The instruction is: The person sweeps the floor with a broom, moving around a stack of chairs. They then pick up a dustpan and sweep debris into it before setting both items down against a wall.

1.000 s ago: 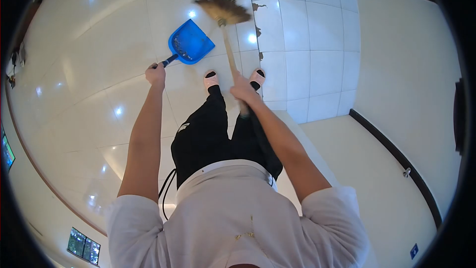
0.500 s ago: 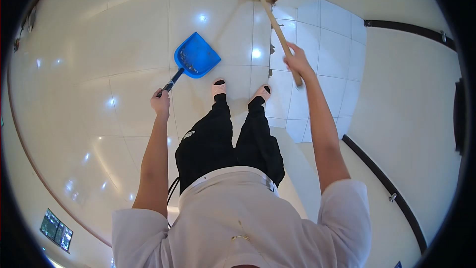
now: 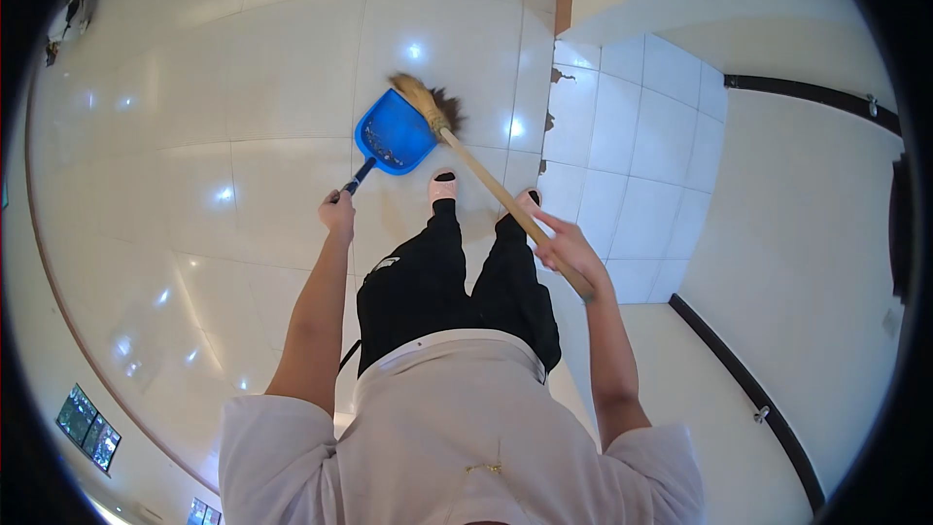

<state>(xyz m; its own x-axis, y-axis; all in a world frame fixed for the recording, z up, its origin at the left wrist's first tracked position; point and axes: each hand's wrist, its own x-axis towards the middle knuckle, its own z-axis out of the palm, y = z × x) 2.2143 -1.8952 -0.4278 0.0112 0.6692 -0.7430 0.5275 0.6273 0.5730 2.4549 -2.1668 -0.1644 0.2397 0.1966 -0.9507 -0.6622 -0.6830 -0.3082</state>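
Note:
My left hand (image 3: 337, 214) is closed round the black handle of a blue dustpan (image 3: 397, 136), which lies on the tiled floor ahead of my feet. Small bits of debris show inside the pan. In my right hand (image 3: 571, 249) is the wooden stick of a broom (image 3: 505, 199), its index finger stretched along the stick. The broom's brown bristles are at the dustpan's right front edge, partly over it. Whether they touch the debris cannot be made out.
My feet in pink slippers (image 3: 442, 190) stand just behind the dustpan. To the right, bluish tiles (image 3: 622, 126) meet the floor along a chipped edge. A pale wall (image 3: 807, 185) with dark trim rises further right.
The broom head has come down and left from the doorway edge to the dustpan. My right hand has moved back towards my body; the dustpan has shifted slightly in view.

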